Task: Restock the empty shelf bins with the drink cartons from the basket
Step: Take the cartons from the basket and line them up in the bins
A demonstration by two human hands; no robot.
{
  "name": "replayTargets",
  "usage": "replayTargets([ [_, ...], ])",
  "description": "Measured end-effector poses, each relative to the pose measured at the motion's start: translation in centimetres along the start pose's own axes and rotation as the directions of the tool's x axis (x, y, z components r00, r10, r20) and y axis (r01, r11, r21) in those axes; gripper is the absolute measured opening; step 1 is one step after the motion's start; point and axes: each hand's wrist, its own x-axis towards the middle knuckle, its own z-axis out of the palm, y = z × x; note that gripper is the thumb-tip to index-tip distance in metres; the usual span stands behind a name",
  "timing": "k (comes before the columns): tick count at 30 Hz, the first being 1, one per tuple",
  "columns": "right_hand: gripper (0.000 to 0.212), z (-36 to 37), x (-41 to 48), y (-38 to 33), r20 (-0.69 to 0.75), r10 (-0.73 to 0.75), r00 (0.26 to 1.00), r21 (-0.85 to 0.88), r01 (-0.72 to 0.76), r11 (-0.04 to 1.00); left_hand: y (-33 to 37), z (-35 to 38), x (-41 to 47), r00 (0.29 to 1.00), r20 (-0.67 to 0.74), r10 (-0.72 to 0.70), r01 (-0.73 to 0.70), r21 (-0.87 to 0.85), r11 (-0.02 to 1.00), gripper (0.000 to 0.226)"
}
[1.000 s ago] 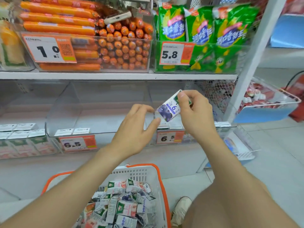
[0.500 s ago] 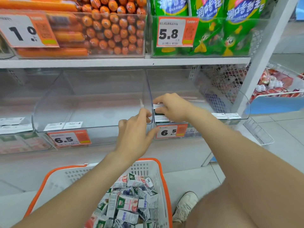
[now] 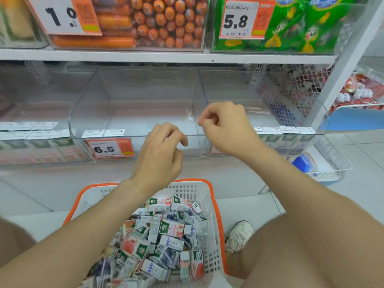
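An orange-rimmed white basket (image 3: pixel 216 206) on the floor below me holds several small drink cartons (image 3: pixel 166 231) in a loose heap. Three clear shelf bins stand in front of me. The middle bin (image 3: pixel 133 104) holds two cartons (image 3: pixel 104 133) at its front left. The right bin (image 3: pixel 245 94) has a row of cartons (image 3: pixel 286 129) along its front. My left hand (image 3: pixel 162 152) hovers before the middle bin, fingers relaxed, holding nothing. My right hand (image 3: pixel 226 127) is at the right bin's front edge, fingers curled in, holding nothing.
The left bin (image 3: pixel 35 140) is packed with cartons. The shelf above carries sausages (image 3: pixel 166 19) and green snack bags (image 3: pixel 301 26). Price tags read 6.5 (image 3: pixel 107 149) and 5.8 (image 3: pixel 239 20). A white post (image 3: pixel 340 65) and wire racks (image 3: pixel 330 163) stand right. My shoe (image 3: pixel 239 233) is beside the basket.
My right hand carried a blue carton into the right bin, let it go and now comes back with nothing in it. My left hand dropped slightly from the bin divider.
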Motion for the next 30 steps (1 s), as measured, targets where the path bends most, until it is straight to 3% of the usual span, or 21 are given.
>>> replayTargets([
  [2, 0.023, 2.1, -2.9, -1.6, 0.241, -0.072, 0.968, -0.049, 0.086, 0.995, -0.7, -0.9, -2.2, 0.997, 0.082, -0.017, 0.017, 0.003, 1.000, 0.019],
  [4, 0.023, 5.0, -5.2, -2.2, 0.451, -0.095, 0.887, -0.134, 0.173, 0.976, -1.8, -1.2, -4.7, 0.946, 0.297, -0.133, 0.131, 0.028, 0.991, 0.022],
  [6, 0.023, 8.0, -7.3, -2.3, 0.613, -0.067, 0.787, -0.191, 0.230, 0.954, -3.3, -1.0, -7.3, 0.788, 0.563, -0.251, 0.217, 0.128, 0.968, 0.030],
  [8, 0.025, 10.9, -9.2, -2.0, 0.736, -0.002, 0.677, -0.237, 0.261, 0.936, -5.1, -0.4, -9.8, 0.564, 0.754, -0.338, 0.250, 0.234, 0.940, 0.034],
  [11, 0.028, 15.3, -11.4, -0.2, 0.812, 0.086, 0.577, -0.300, 0.287, 0.910, -7.0, 0.7, -13.3, 0.272, 0.871, -0.409, 0.288, 0.332, 0.898, 0.034],
  [14, 0.032, 19.1, -13.2, 2.3, 0.841, 0.143, 0.522, -0.346, 0.314, 0.884, -8.2, 2.2, -16.4, 0.095, 0.891, -0.444, 0.344, 0.389, 0.855, 0.038],
  [16, 0.019, 21.0, -14.0, 3.9, 0.852, 0.202, 0.482, -0.388, 0.324, 0.863, -9.0, 3.2, -18.3, 0.021, 0.890, -0.455, 0.357, 0.418, 0.835, 0.028],
  [17, 0.012, 21.8, -14.2, 4.5, 0.857, 0.223, 0.465, -0.402, 0.333, 0.853, -9.4, 3.7, -19.3, -0.004, 0.888, -0.461, 0.345, 0.434, 0.833, 0.013],
  [18, 0.012, 22.6, -14.3, 5.1, 0.858, 0.237, 0.456, -0.408, 0.325, 0.853, -9.8, 4.1, -20.3, -0.025, 0.883, -0.469, 0.365, 0.445, 0.818, 0.014],
  [19, 0.015, 23.4, -14.4, 5.7, 0.860, 0.247, 0.446, -0.409, 0.311, 0.858, -10.1, 4.3, -21.1, -0.064, 0.881, -0.469, 0.368, 0.458, 0.809, 0.030],
  [23, 0.059, 27.0, -15.0, 7.6, 0.850, 0.210, 0.484, -0.367, 0.255, 0.895, -10.8, 4.3, -23.6, -0.143, 0.865, -0.482, 0.397, 0.496, 0.773, 0.039],
  [26, 0.087, 29.4, -15.4, 8.1, 0.845, 0.209, 0.492, -0.358, 0.232, 0.905, -11.0, 4.4, -24.3, -0.097, 0.866, -0.491, 0.447, 0.478, 0.756, 0.037],
  [30, 0.069, 30.9, -15.6, 8.2, 0.804, 0.212, 0.556, -0.428, 0.294, 0.854, -11.3, 4.6, -25.0, -0.054, 0.846, -0.530, 0.537, 0.472, 0.699, 0.037],
])
